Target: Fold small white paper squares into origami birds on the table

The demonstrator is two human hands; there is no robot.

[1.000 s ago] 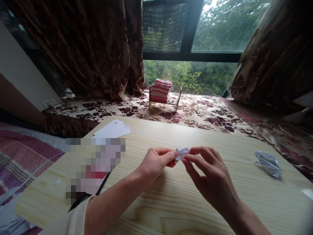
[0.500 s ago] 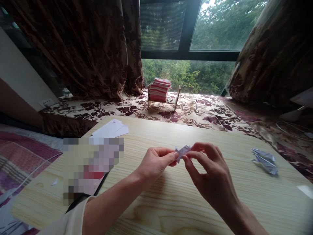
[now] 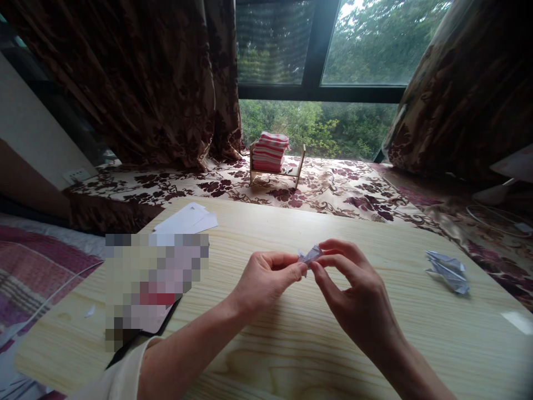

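A small piece of folded paper (image 3: 310, 254), pale greyish with pointed edges, is held above the wooden table between both my hands. My left hand (image 3: 266, 278) pinches its left end between thumb and fingers. With thumb and fingertips, my right hand (image 3: 353, 278) grips the right end; part of the paper is hidden behind the fingers. Off to the right, a second folded paper piece (image 3: 447, 271) of similar colour lies on the table, apart from my hands.
White paper sheets (image 3: 185, 218) lie at the table's far left, with a blurred-out device (image 3: 160, 319) nearer me. A paper scrap (image 3: 90, 311) lies at left. Beyond the table (image 3: 266, 344), a small stand (image 3: 298, 169) with folded striped cloths (image 3: 270, 153) stands on the windowsill.
The fingers of my right hand have shifted slightly on the folded paper, which sits at a slightly different angle. Both hands keep hold, and the whole view has moved a little.
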